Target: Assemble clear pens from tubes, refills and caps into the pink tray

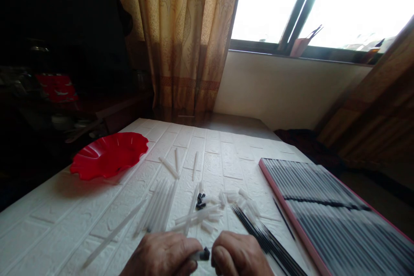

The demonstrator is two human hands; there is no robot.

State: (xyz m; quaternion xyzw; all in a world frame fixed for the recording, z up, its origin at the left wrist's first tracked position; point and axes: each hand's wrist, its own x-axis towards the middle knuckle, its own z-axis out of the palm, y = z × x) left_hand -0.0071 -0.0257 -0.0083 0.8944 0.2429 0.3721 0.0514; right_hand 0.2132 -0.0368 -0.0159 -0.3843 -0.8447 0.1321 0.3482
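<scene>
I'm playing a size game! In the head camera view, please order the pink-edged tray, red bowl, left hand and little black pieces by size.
1. Pink-edged tray
2. Red bowl and left hand: unsure, since the hand is nearer the camera
3. Little black pieces

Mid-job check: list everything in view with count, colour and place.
Table: one, white, foreground
Dish: one, red, table's left
Long tubes: several, translucent, table's left and centre
Short tubes: many, translucent white, table centre
Small pieces: several, black, beside the short tubes
Thin rods: many, black, right of centre
Tray: one, pink-rimmed with grey rows inside, table's right
Window: one, dark-framed, upper right
Curtains: two, gold-brown, either side of the window
Cup: one, pinkish, window's base
Patterned item: one, red, shadows at left
Large shape: one, black, upper left, unclear
Black-tipped tube: one, translucent, in left grip
Left grip: one, bare, bottom centre
Right grip: one, bare, bottom centre, hold unclear
</scene>
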